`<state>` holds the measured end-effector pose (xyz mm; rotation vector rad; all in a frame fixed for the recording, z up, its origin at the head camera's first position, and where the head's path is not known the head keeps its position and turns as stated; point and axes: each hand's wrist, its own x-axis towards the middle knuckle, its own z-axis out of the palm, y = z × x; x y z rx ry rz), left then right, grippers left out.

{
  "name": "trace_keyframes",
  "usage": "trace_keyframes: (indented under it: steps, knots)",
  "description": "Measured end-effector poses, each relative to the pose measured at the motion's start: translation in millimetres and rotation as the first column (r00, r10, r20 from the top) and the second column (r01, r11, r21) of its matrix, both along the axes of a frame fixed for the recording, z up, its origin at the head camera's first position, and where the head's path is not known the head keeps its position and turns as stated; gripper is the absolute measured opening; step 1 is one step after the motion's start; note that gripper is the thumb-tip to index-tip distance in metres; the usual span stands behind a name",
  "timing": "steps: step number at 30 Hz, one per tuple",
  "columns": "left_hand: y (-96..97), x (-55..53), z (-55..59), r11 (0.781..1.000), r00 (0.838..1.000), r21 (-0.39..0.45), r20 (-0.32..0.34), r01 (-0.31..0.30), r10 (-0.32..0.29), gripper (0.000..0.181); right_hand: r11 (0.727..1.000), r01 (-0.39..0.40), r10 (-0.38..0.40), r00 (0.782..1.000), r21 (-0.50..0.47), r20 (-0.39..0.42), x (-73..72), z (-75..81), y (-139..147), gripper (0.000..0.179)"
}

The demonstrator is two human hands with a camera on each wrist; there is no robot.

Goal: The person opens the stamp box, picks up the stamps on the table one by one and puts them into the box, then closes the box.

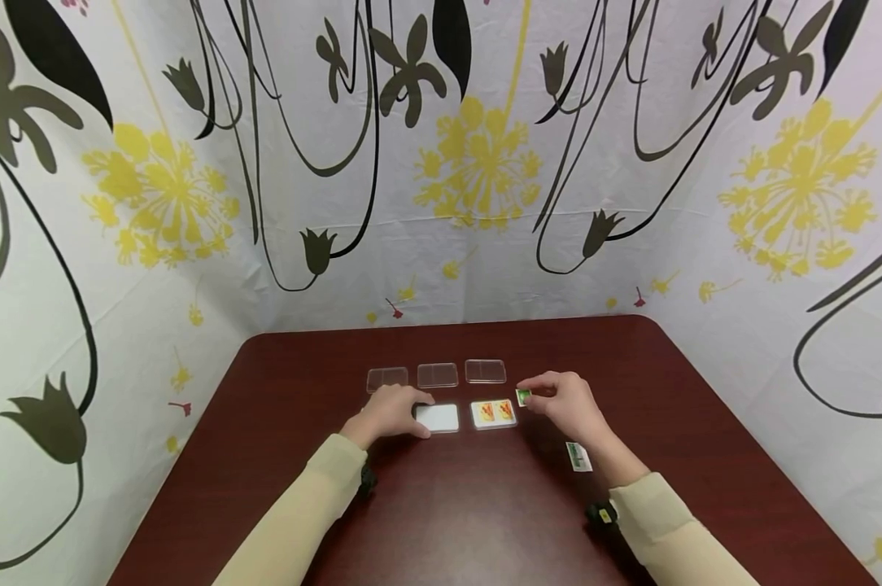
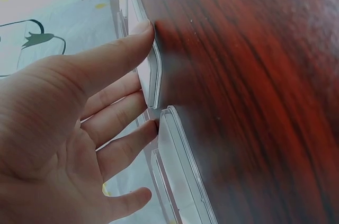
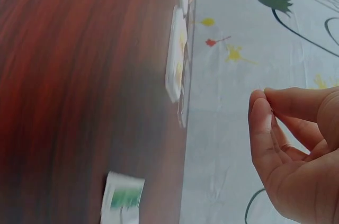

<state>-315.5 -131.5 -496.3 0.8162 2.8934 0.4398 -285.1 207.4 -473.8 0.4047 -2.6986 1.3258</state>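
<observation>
My right hand (image 1: 569, 404) has passage over the near table (image 1: 470, 521); the orange-pictured case (image 1: 494, 413) obstructs its left; clear trays (image 1: 437, 375) obstruct far left.

A small green piece (image 1: 523, 397) with a pale border is pinched between the fingertips of the right of the two hands (image 1: 570, 407), raised off the bench (image 1: 478, 505), its outer part showing. The shallow white case (image 1: 441, 418), oblong with rounded corners and a clear rim, lies on the bench, the left thumb at its near edge and fingers at its far edge.
</observation>
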Motion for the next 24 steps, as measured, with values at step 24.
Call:
trace_keyframes:
  steps: [24]
  knots:
    - [1.2,2.7,3.2,0.999,1.000,-0.037,-0.010,-0.004,0.004,0.054,0.998,-0.042,0.040,0.998,-0.044,-0.038,-18.6,3.4,-78,0.017]
